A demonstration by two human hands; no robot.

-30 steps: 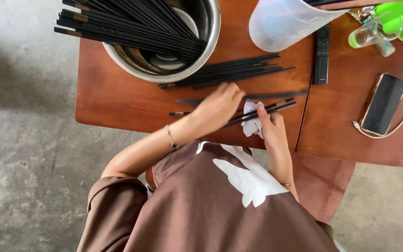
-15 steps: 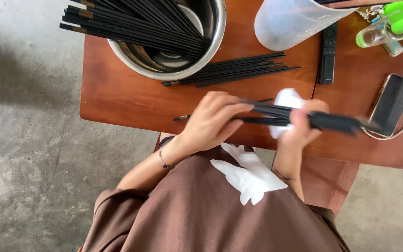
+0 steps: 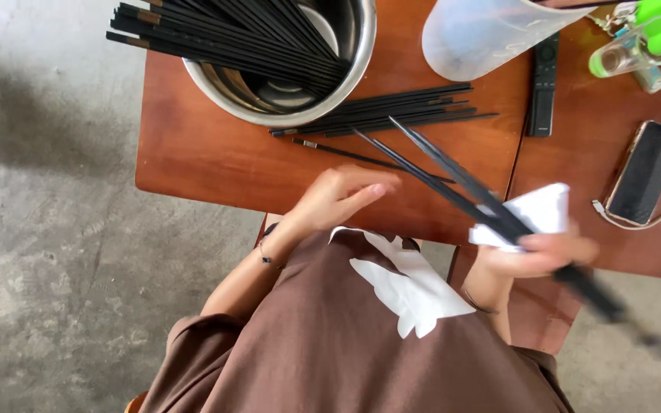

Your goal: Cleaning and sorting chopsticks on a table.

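Right fingers [image 3: 568, 246] curled, pinching chopsticks [image 3: 453, 172] with white cloth [image 3: 541, 210] wrapped round them; right hand [image 3: 533, 256] past table's near edge. Chopstick tips angled up-left over table, butt ends blurred, low right. Left fingers [image 3: 369, 187] loosely extended, together, holding nothing; left hand [image 3: 338, 199] palm down above table [image 3: 200, 153]. Steel bowl [image 3: 357, 53] of chopsticks cut off at top. Wood table, concrete floor [image 3: 40, 229].
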